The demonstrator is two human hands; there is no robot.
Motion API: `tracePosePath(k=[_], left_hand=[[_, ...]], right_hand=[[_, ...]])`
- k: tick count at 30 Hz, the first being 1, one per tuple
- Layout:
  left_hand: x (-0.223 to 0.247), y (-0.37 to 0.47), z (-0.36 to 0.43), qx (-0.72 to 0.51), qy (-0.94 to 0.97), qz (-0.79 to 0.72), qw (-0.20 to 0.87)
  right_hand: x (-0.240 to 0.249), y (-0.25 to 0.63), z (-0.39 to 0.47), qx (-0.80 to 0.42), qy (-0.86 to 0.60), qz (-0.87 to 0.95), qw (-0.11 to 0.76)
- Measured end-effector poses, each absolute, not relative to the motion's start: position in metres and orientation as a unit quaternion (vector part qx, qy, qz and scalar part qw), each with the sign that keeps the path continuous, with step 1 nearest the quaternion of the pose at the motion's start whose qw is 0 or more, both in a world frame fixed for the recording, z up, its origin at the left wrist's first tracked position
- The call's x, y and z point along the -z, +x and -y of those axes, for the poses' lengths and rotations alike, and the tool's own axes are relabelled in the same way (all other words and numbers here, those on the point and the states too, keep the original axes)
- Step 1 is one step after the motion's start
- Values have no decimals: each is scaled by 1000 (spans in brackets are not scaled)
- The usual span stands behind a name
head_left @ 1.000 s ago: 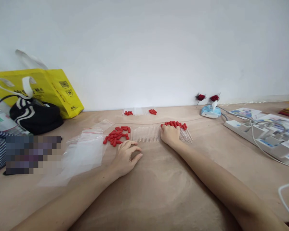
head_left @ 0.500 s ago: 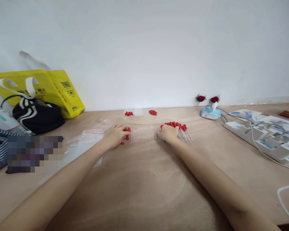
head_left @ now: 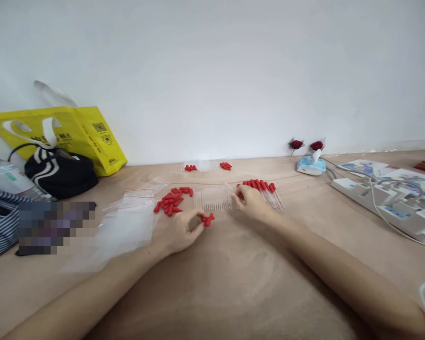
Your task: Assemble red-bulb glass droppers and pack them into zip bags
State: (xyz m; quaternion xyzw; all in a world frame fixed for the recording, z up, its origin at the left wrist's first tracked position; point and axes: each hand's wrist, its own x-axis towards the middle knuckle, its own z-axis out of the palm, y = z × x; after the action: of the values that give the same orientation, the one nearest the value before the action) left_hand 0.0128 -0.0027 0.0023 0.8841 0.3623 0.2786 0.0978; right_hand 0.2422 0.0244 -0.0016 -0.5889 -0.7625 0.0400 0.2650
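My left hand curves over the tabletop, thumb and finger bent toward a few red caps right at their tips; I cannot tell whether I grip these or they lie loose there. My right hand pinches a thin stick, which slants up and leftward from my fingertips. Between my hands, slightly farther off, a row of bare sticks lies side by side. Just to the right of my right hand, capped sticks fan out, red ends away from me. A loose red pile sits beyond my left hand, and clear bags spread to the left of it. Near the wall, another clear bag lies flat with two small red clusters at its ends.
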Motion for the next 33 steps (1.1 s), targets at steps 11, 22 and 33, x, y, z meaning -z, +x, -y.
tracePosePath(k=[11, 22, 33], left_hand=[[8, 18, 13, -289, 867, -382, 135], [12, 33, 15, -267, 883, -376, 85], [15, 17, -2, -296, 856, -424, -3]], right_hand=[[31, 251, 17, -21, -383, 877, 288], [36, 249, 20, -37, -400, 860, 314], [35, 248, 19, -46, -408, 854, 321]])
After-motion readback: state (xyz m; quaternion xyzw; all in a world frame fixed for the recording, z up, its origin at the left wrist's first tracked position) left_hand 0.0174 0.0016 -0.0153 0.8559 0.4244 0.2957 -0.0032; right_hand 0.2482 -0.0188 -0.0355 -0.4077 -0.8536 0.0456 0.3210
